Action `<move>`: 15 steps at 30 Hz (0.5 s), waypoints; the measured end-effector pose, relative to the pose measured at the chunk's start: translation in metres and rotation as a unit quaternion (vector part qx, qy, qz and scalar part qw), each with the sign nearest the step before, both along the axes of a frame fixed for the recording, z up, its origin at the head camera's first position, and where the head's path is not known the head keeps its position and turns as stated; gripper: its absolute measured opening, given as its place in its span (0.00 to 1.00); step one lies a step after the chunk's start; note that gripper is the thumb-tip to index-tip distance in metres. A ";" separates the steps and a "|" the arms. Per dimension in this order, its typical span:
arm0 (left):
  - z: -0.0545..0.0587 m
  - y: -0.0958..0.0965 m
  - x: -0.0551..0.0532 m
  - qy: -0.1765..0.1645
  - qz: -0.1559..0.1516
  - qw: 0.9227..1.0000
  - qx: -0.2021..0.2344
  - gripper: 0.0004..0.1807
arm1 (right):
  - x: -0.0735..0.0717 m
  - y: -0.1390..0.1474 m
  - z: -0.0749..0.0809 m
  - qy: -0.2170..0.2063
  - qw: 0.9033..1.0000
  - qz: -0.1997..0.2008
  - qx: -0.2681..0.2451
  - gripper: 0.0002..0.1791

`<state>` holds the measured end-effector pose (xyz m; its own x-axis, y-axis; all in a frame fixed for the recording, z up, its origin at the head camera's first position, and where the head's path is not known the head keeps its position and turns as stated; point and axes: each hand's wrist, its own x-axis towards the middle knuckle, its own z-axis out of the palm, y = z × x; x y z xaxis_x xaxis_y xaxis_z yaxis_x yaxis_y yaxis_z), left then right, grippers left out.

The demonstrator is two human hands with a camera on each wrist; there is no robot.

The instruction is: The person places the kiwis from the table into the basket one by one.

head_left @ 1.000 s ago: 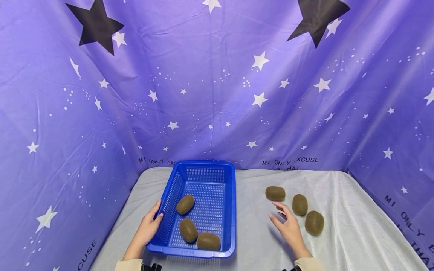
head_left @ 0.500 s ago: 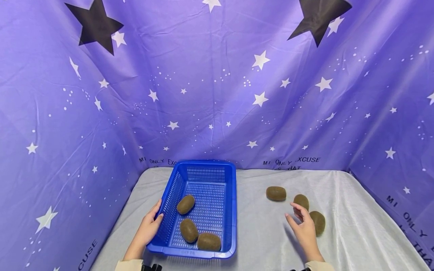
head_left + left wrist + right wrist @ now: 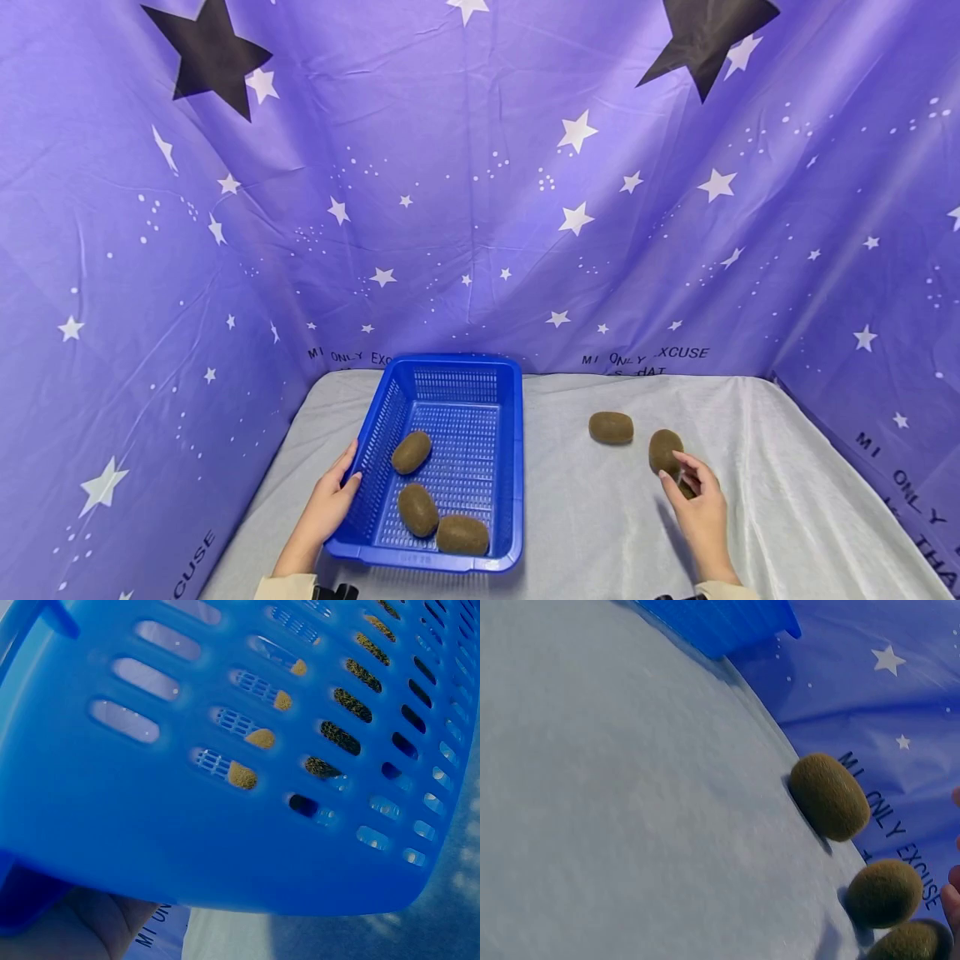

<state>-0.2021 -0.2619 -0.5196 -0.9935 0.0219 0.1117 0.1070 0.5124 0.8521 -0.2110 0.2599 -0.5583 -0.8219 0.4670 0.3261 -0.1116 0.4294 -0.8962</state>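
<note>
The right hand [image 3: 701,510] is seen with fingers curled over a kiwi [image 3: 686,488] on the white cloth [image 3: 585,517], most of that fruit being hidden under the hand; whether it is actually gripped cannot be told. A second kiwi [image 3: 664,451] lies just at 11 o'clock of the hand, touching the fingertips, and a third kiwi [image 3: 611,427] lies farther at 10 o'clock. The left hand [image 3: 327,504] is held against the left wall of the blue basket [image 3: 513,467], the thumb hooked over its rim. Three kiwis [image 3: 417,509] are contained in the basket. A purple star-printed backdrop [image 3: 480,208] is hung at 12 o'clock.
</note>
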 end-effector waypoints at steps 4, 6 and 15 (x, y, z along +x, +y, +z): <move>0.000 0.000 0.001 0.001 -0.002 1.000 -0.003 0.30 | 0.000 0.006 -0.001 0.021 1.000 -0.016 -0.009 0.19; 0.000 0.000 0.001 0.003 -0.002 1.000 -0.001 0.30 | 0.001 0.009 -0.001 0.027 0.999 -0.023 -0.012 0.19; -0.001 0.001 -0.001 0.011 0.000 1.000 0.010 0.30 | 0.002 0.022 -0.002 0.015 0.998 -0.061 0.000 0.18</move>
